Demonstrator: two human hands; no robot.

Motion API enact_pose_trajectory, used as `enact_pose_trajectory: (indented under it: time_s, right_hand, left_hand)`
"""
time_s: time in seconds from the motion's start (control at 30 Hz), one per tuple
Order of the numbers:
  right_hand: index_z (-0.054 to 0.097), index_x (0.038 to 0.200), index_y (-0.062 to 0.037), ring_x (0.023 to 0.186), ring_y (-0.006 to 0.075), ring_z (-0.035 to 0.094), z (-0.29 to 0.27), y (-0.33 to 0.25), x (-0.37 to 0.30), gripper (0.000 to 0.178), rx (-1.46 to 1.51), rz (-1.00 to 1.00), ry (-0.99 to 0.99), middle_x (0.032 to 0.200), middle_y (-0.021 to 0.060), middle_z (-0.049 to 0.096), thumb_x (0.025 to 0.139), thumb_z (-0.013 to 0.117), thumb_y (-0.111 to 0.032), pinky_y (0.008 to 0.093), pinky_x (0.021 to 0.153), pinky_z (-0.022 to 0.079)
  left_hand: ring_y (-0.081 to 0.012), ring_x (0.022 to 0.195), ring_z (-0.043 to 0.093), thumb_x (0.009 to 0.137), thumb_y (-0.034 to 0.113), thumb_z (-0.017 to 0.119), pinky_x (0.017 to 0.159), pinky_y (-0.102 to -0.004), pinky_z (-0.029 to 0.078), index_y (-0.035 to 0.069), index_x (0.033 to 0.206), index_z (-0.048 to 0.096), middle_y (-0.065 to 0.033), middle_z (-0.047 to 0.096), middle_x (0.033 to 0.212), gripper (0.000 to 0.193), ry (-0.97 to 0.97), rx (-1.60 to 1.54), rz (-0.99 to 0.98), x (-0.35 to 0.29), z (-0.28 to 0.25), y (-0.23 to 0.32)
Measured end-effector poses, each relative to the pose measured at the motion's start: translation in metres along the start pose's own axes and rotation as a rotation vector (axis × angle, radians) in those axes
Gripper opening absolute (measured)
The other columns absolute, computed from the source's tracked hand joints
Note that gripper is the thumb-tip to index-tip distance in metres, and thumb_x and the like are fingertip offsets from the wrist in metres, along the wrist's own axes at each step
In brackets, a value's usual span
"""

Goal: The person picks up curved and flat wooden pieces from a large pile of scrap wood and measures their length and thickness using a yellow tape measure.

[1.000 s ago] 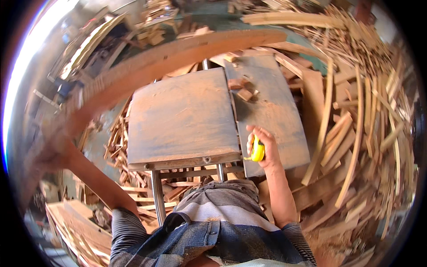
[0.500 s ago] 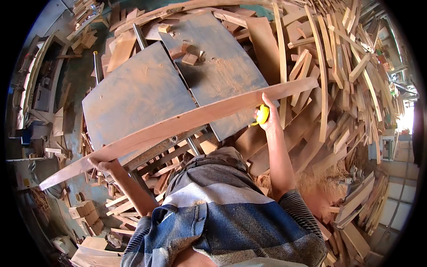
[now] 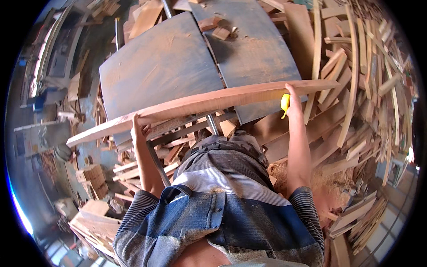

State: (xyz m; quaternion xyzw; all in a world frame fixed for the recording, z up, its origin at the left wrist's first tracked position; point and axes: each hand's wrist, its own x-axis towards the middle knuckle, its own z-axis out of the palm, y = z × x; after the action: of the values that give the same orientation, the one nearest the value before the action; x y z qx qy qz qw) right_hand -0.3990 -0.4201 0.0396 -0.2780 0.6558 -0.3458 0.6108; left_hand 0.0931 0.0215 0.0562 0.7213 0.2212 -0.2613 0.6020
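My left grip (image 3: pixel 140 127) clasps the long plank (image 3: pixel 209 101) toward its left end; my right grip (image 3: pixel 292 101), touching it too, holds a yellow tape measure (image 3: pixel 285 103). The plank runs left to right before me, apparently above the bench (image 3: pixel 160 66).

Beyond the grip: sawdust-covered two-section worktable (image 3: pixel 155 66). Left of the grip: blue-grey floor (image 3: pixel 98 160); farther left, bright light (image 3: pixel 21 211).
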Motion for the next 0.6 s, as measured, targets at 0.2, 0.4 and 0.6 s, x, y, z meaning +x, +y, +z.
enact_pose_trajectory:
  time_s: [0.2, 0.4, 0.6]
  right_hand:
    - [0.061, 0.133, 0.002, 0.114, 0.0213, 0.06, 0.039, -0.021, 0.015, 0.074, -0.096, 0.026, -0.134, 0.133, 0.0121, 0.061, 0.077, 0.087, -0.039, 0.0356, 0.099, 0.048]
    - [0.06, 0.133, 0.0082, 0.112, 0.0235, 0.063, 0.033, 0.005, 0.061, 0.076, -0.533, -0.111, -0.074, 0.131, 0.0127, 0.064, 0.084, 0.083, -0.045, 0.0386, 0.097, 0.05]
    - [0.065, 0.122, 0.0126, 0.109, 0.0271, 0.065, 0.052, 0.0, 0.029, 0.075, -0.791, -0.251, -0.021, 0.125, 0.0193, 0.067, 0.085, 0.079, -0.051, 0.0401, 0.095, 0.05]
  left_hand:
    - [-0.0171, 0.044, 0.054, 0.087, 0.067, 0.068, 0.039, -0.0338, 0.038, 0.017, 0.059, 0.043, -0.0028, 0.051, 0.051, 0.062, -0.154, 0.336, -0.045, 0.002, -0.044, 0.0]
    - [-0.0337, 0.111, 0.063, 0.083, 0.061, 0.073, 0.098, -0.048, 0.048, 0.005, 0.119, 0.068, -0.0128, 0.069, 0.113, 0.067, 0.111, 1.34, 0.91, -0.033, 0.023, 0.031]
    - [-0.0358, 0.138, 0.042, 0.068, 0.066, 0.082, 0.115, -0.0478, 0.031, 0.001, 0.138, 0.052, -0.0205, 0.051, 0.143, 0.101, -0.46, 1.506, 1.03, -0.01, 0.028, 0.02]
